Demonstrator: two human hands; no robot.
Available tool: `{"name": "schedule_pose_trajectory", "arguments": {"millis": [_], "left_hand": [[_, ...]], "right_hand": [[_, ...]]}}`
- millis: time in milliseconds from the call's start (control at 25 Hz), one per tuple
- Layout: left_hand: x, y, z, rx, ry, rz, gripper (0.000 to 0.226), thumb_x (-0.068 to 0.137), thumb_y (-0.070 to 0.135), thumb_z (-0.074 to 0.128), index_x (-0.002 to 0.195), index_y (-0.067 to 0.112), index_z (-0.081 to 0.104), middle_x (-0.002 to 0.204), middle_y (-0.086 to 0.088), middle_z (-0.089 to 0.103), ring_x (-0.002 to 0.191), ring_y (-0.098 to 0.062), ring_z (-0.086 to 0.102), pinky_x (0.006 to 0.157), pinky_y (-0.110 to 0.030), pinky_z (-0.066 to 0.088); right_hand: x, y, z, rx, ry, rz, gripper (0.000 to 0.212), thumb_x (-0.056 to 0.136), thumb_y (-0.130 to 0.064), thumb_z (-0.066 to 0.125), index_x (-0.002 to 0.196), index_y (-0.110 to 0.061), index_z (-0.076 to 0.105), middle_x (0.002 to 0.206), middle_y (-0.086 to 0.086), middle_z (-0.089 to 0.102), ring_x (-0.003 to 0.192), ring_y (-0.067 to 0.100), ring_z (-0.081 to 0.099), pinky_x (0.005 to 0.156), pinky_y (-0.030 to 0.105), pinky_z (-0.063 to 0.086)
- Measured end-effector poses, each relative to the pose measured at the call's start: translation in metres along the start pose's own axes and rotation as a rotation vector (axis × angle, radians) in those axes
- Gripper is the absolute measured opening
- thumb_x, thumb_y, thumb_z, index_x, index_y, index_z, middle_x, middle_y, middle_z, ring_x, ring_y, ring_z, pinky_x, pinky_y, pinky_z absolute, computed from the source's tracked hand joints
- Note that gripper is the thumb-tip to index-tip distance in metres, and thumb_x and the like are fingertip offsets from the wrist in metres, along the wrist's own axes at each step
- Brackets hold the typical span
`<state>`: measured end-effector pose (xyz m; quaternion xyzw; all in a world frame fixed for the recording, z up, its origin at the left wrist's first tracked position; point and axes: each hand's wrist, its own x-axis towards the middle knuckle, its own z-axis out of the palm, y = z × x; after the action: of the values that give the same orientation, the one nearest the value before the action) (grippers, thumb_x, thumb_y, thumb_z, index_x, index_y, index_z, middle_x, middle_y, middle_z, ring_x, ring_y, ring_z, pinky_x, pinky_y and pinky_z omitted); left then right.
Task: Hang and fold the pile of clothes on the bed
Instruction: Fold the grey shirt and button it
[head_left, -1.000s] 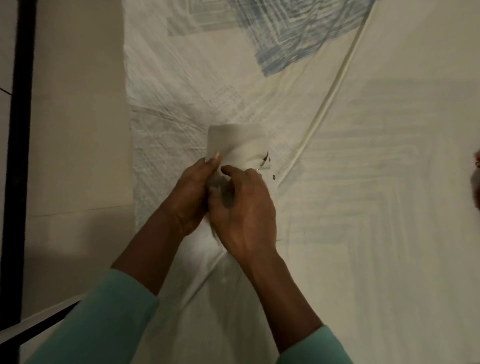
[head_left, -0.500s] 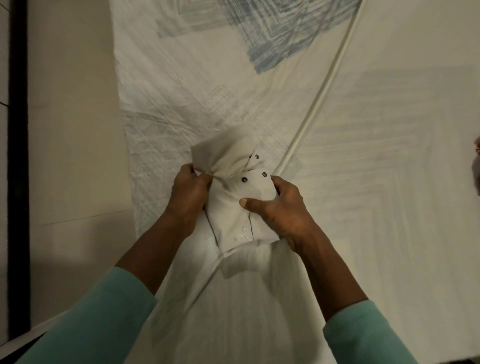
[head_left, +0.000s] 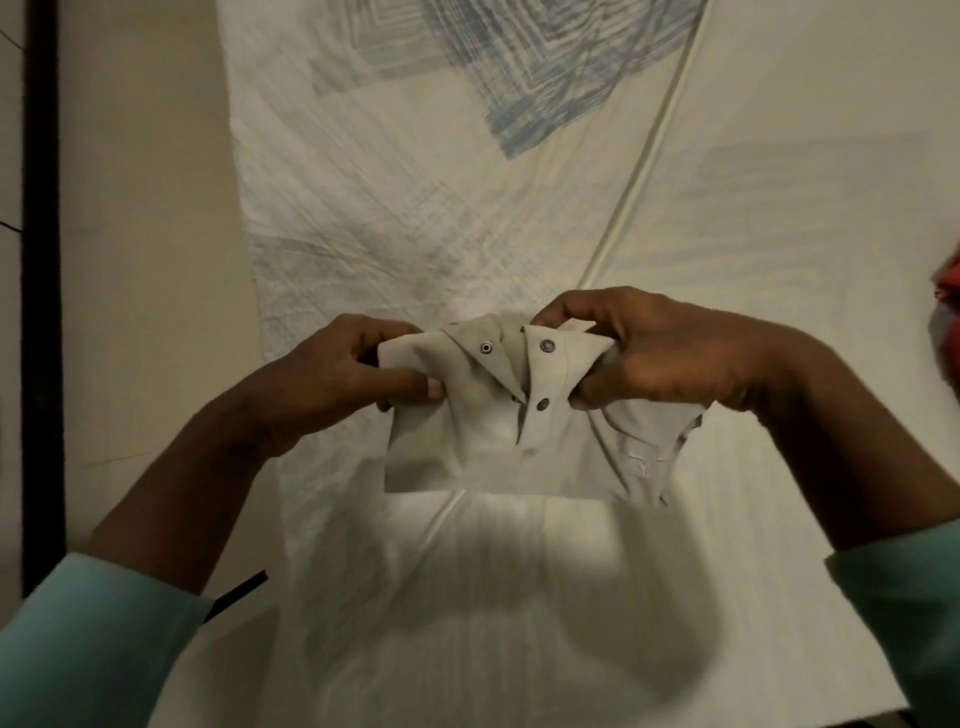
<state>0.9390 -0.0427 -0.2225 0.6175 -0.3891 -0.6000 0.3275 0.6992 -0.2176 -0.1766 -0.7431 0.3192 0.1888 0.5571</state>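
Hands have drawn apart since half a second ago: then they sat close together on a narrow bundle, and a second ago they overlapped on a tight roll, whereas now the beige shirt (head_left: 498, 447) is spread wide between them with its collar uppermost. The left hand (head_left: 332, 384) grips the shirt's left shoulder, fingers curled over the top edge and thumb pressed across the front of the cloth. The right hand (head_left: 660, 358), which earlier lay over the bundle's side with its thumb across the front, now pinches the right shoulder, fingers hooked over the collar and thumb tucked under a fold. The open front strip faces the camera and shows three dark buttons (head_left: 547, 345), more than could be seen before. The shirt is folded to a short block; its lower edge hangs straight and throws a shadow on the pale patterned bed sheet (head_left: 415, 208) beneath, so it is held up off the bed near the person's side of it. A small stitched mark (head_left: 641, 460) shows on the shirt's right chest. Teal sleeves (head_left: 88, 639) cover both forearms low in the view. A raised seam (head_left: 639, 192) runs slantwise across the sheet beyond the hands, as before. A bit of red cloth (head_left: 948, 291) shows at the right edge, and bare floor (head_left: 145, 260) lies left of the bed.
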Motion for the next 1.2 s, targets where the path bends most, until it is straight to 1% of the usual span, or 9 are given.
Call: {"name": "schedule_pose_trajectory", "arguments": {"millis": [120, 200, 320, 400, 440, 520, 640, 880, 1200], "left_hand": [[-0.003, -0.017, 0.017, -0.109, 0.017, -0.162, 0.028, 0.079, 0.032, 0.079, 0.099, 0.013, 0.08, 0.088, -0.011, 0.074, 0.077, -0.021, 0.065, 0.063, -0.024, 0.052], [0.006, -0.039, 0.034, -0.011, 0.148, -0.289, 0.018, 0.086, 0.031, 0.081, 0.101, 0.021, 0.079, 0.089, 0.001, 0.077, 0.088, -0.023, 0.073, 0.071, -0.03, 0.056], [0.012, -0.059, 0.062, 0.436, 0.49, -0.325, 0.04, 0.085, 0.042, 0.081, 0.12, 0.026, 0.067, 0.103, 0.006, 0.071, 0.098, -0.018, 0.068, 0.079, -0.035, 0.053], [0.004, -0.056, 0.081, 0.714, 0.798, -0.151, 0.047, 0.084, 0.039, 0.081, 0.125, 0.025, 0.062, 0.111, 0.003, 0.063, 0.1, -0.018, 0.062, 0.086, -0.041, 0.051], [0.0, -0.049, 0.091, 0.741, 0.884, -0.031, 0.038, 0.085, 0.035, 0.079, 0.118, 0.024, 0.064, 0.105, 0.004, 0.063, 0.095, -0.015, 0.062, 0.085, -0.04, 0.053], [-0.001, -0.038, 0.106, 0.575, 0.833, 0.039, 0.014, 0.089, 0.032, 0.078, 0.099, 0.027, 0.069, 0.084, 0.014, 0.066, 0.074, -0.005, 0.065, 0.072, -0.023, 0.055], [0.014, -0.034, 0.123, 0.402, 0.707, -0.125, 0.005, 0.091, 0.031, 0.077, 0.094, 0.029, 0.075, 0.071, 0.02, 0.065, 0.066, 0.007, 0.064, 0.062, -0.003, 0.044], [0.029, -0.034, 0.137, 0.414, 0.721, -0.202, 0.012, 0.088, 0.043, 0.079, 0.096, 0.035, 0.073, 0.078, 0.019, 0.067, 0.076, -0.001, 0.067, 0.071, -0.028, 0.054], [0.034, -0.037, 0.141, 0.635, 0.704, -0.169, 0.019, 0.091, 0.045, 0.075, 0.108, 0.037, 0.07, 0.093, 0.013, 0.066, 0.088, -0.008, 0.065, 0.076, -0.034, 0.052]], "right_hand": [[0.012, 0.008, -0.007, -0.036, -0.14, 0.192, 0.032, 0.084, -0.008, 0.079, 0.11, -0.024, 0.072, 0.105, -0.003, 0.078, 0.1, 0.019, 0.074, 0.084, 0.036, 0.06], [0.029, 0.025, 0.012, -0.205, -0.039, 0.255, 0.027, 0.086, -0.018, 0.078, 0.111, -0.025, 0.069, 0.111, -0.003, 0.073, 0.105, 0.021, 0.068, 0.084, 0.033, 0.055], [0.034, 0.049, 0.059, -0.408, 0.535, 0.175, 0.033, 0.086, -0.034, 0.073, 0.118, -0.026, 0.065, 0.118, -0.002, 0.063, 0.11, 0.022, 0.058, 0.092, 0.039, 0.046], [0.024, 0.047, 0.091, -0.181, 0.891, 0.073, 0.023, 0.086, -0.038, 0.074, 0.103, -0.025, 0.067, 0.099, -0.007, 0.065, 0.093, 0.014, 0.061, 0.08, 0.034, 0.048], [0.021, 0.043, 0.105, 0.0, 0.937, 0.111, 0.021, 0.085, -0.042, 0.076, 0.094, -0.026, 0.066, 0.087, -0.01, 0.066, 0.082, 0.009, 0.063, 0.073, 0.031, 0.05], [0.023, 0.034, 0.13, 0.181, 0.886, 0.225, 0.026, 0.082, -0.046, 0.08, 0.087, -0.026, 0.065, 0.074, -0.011, 0.067, 0.07, 0.004, 0.065, 0.068, 0.029, 0.052], [0.031, 0.035, 0.151, 0.099, 0.919, 0.295, 0.018, 0.085, -0.036, 0.077, 0.091, -0.022, 0.067, 0.082, -0.008, 0.069, 0.081, 0.013, 0.067, 0.079, 0.038, 0.056], [0.028, 0.05, 0.151, 0.484, 0.944, 0.342, 0.009, 0.092, -0.021, 0.075, 0.084, -0.023, 0.079, 0.077, -0.012, 0.075, 0.075, 0.001, 0.07, 0.071, 0.02, 0.053], [0.033, 0.058, 0.148, 0.697, 0.861, 0.361, 0.009, 0.09, -0.022, 0.08, 0.081, -0.023, 0.081, 0.076, -0.01, 0.077, 0.076, 0.007, 0.074, 0.076, 0.026, 0.059]]}}
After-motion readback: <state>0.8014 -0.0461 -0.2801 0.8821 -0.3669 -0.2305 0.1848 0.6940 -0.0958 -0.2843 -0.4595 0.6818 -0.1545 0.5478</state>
